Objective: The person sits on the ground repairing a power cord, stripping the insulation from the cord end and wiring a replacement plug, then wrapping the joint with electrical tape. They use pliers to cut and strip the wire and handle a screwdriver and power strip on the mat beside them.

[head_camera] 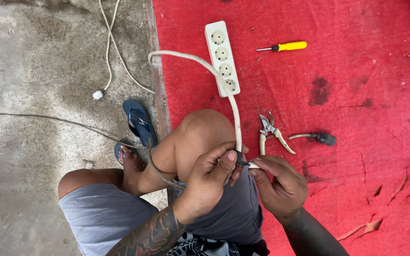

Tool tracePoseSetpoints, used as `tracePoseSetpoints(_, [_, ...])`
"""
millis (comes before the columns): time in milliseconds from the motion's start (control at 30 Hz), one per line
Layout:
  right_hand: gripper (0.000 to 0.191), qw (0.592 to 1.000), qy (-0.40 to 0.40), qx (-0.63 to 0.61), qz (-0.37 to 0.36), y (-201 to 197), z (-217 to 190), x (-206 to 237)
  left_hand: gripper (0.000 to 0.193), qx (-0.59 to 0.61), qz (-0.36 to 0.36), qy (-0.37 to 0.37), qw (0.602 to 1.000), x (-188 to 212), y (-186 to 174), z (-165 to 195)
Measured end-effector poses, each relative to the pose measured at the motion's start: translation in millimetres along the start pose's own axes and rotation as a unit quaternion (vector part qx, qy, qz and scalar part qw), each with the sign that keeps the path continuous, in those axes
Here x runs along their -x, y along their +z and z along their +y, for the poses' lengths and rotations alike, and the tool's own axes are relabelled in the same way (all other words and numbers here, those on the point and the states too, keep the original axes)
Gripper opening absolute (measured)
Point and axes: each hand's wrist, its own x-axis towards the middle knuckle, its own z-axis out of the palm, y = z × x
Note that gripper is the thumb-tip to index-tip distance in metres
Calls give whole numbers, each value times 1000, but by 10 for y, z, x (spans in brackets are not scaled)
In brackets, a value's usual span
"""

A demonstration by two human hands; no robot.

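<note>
Pruning shears [271, 134] near, open carpet [366, 71] beyond.

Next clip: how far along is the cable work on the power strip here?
Done, it seems: a cut-off cable piece with a dark plug lies on the red mat beside the cutters. In hand: the left hand grips the white cable near its end while the right hand works the tip. Left: no new plug is visible; the yellow screwdriver lies untouched beside the power strip.

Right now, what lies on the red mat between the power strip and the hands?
In the head view, cream-handled cutters lie on the red mat between the power strip and the right hand; the white cable also runs down to the left hand.
</note>
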Motion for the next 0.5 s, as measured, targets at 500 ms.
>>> tracePoseSetpoints(500, [22,994,-59,72,-65,-42,38,-207,31,-86,-8,15,996,-112,-40,-20])
